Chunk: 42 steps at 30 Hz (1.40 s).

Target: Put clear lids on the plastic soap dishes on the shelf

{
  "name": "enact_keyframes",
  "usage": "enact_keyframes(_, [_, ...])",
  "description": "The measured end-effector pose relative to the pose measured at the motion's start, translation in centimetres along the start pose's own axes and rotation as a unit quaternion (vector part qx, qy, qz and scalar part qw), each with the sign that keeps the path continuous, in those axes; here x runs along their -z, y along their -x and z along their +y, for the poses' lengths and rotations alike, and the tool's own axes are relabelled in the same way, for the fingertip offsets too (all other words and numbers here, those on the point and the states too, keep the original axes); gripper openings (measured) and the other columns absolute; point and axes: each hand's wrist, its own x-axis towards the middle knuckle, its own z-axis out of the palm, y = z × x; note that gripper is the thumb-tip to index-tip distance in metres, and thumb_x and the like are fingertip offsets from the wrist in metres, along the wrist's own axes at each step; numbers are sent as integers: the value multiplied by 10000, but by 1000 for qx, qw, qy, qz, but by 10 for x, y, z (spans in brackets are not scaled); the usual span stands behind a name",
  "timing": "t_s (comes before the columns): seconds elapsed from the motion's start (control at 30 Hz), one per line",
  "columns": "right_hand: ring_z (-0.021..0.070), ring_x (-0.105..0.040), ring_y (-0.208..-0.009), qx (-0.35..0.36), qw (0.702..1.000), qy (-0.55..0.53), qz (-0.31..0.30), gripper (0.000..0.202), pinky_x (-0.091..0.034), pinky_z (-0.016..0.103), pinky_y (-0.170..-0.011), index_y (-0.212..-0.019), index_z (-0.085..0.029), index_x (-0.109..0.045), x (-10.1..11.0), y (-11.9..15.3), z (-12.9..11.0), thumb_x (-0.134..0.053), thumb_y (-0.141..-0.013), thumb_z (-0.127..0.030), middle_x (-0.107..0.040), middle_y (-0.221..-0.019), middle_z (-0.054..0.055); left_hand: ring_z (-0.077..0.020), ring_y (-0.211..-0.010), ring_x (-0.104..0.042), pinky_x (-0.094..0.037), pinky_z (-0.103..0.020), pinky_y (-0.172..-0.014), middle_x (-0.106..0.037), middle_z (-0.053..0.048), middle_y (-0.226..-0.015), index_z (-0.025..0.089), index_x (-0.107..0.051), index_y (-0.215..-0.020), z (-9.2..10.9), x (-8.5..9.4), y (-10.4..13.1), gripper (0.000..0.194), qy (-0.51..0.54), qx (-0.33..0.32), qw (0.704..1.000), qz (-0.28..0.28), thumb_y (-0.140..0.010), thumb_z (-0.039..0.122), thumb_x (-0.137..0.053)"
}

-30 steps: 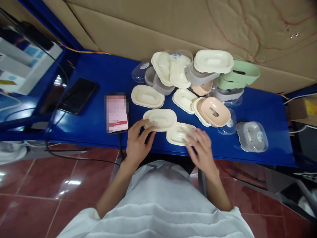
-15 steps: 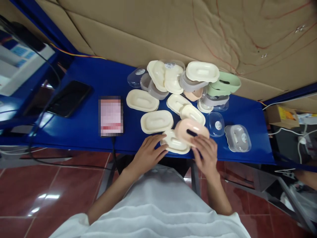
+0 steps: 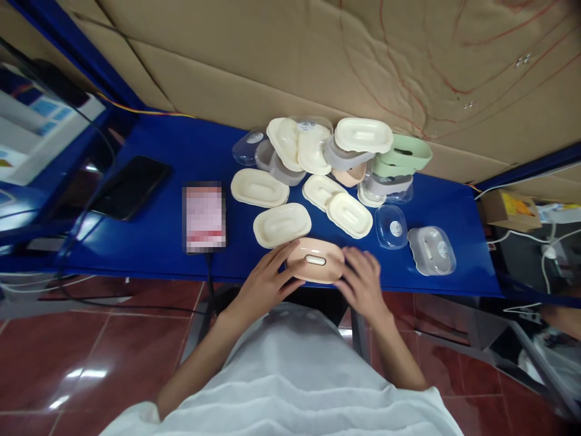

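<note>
A peach oval tray (image 3: 323, 251) with a slot in its middle lies at the table's front edge, over a cream base that shows through the slot. My left hand (image 3: 267, 278) grips its left end, fingers over the rim. At its right end rests my right hand (image 3: 363, 280), fingertips against the side. Just behind are a cream piece (image 3: 282, 225), another cream piece (image 3: 259, 188) and two overlapping cream pieces (image 3: 349, 215). A clear lid (image 3: 391, 227) and a grey dish with a clear cover (image 3: 432, 251) sit to the right.
Along the back of the blue table (image 3: 154, 254) are piled cream, grey and peach parts, clear lids and a green dish (image 3: 403, 152). A blurred-out device (image 3: 204, 218) with a cable and a black phone (image 3: 131, 188) lie left. Cardboard (image 3: 254, 60) stands behind.
The peach tray has moved left and down onto the cream base. My right hand has moved left with it, and my left hand now holds the tray's left end.
</note>
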Motion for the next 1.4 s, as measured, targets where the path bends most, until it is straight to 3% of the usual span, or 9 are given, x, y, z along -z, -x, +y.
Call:
enact_keyframes(0.1, [362,-375,-1578,-195,972,95,90,627,-368,606,-1247,-1637,-256,-423,7,-2,35,-566,-1070,-482,-422,-1688,175,-343,-1530,-467,-484,-561,-1218,-449,-183,-1649,238,-615,-1410,1,5,0,442,43,14,999,-1,-988,262,-742])
enact_keyframes(0.17, [404,-373,-1568,-277,946,138,98,718,-401,640,-1217,-1638,-203,-414,6,-5,53,-565,-1049,-585,-411,-1680,213,-330,-1541,-451,-473,-546,-1231,-429,-163,-1660,247,-640,-1361,1,9,-2,383,75,27,997,-7,-991,258,-736])
enact_keyframes(0.3, [348,-547,-1413,-325,930,126,116,634,-482,573,-1179,-1482,-227,-598,3,-8,69,-546,-1026,-664,-603,-1467,169,-314,-1552,-438,-449,-523,-1260,-427,-127,-1654,262,-664,-1298,1,14,-9,314,113,47,992,-34,-991,262,-731])
enact_keyframes(0.4, [329,-614,-1323,-325,928,79,165,572,-524,540,-1147,-1428,-222,-651,10,0,65,-564,-1028,-622,-643,-1349,162,-305,-1551,-450,-449,-504,-1266,-438,-122,-1652,278,-613,-1390,2,13,-13,430,128,64,988,-57,-981,266,-746])
enact_keyframes(0.57, [323,-639,-1325,-243,947,4,212,485,-569,541,-1101,-1561,-293,-549,23,21,27,-507,-1081,-352,-633,-1418,137,-306,-1537,-487,-482,-497,-1244,-468,-120,-1662,334,-353,-1636,1,8,-14,816,153,108,979,-86,-950,331,-795])
enact_keyframes(0.67, [348,-588,-1407,-90,985,-54,136,535,-520,598,-1172,-1592,-345,-518,13,22,1,-524,-1061,-286,-579,-1499,125,-327,-1554,-467,-467,-509,-1255,-450,-130,-1687,333,-240,-1694,-4,6,-13,989,158,114,977,-83,-910,393,-840])
enact_keyframes(0.8, [350,-482,-1522,33,996,-80,24,537,-425,665,-1249,-1595,-317,-507,-10,13,-15,-529,-1063,-252,-551,-1565,118,-326,-1577,-432,-452,-512,-1266,-405,-133,-1718,335,-185,-1715,-9,4,-13,1025,174,102,976,-83,-920,393,-830])
enact_keyframes(1.1, [352,-405,-1585,84,995,-40,33,574,-413,656,-1264,-1508,-268,-597,-23,12,-17,-777,-963,-261,-504,-1643,142,-296,-1560,-456,-437,-496,-1279,-439,-97,-1696,358,-355,-1665,-9,7,-12,846,172,92,978,-79,-947,370,-801])
enact_keyframes(1.4, [344,-435,-1568,90,994,-42,55,587,-467,634,-1235,-1492,-283,-612,-25,14,-18,-806,-941,-238,-592,-1569,124,-290,-1539,-489,-482,-477,-1244,-463,-81,-1684,381,-349,-1665,-4,7,-12,858,153,87,982,-73,-940,374,-808])
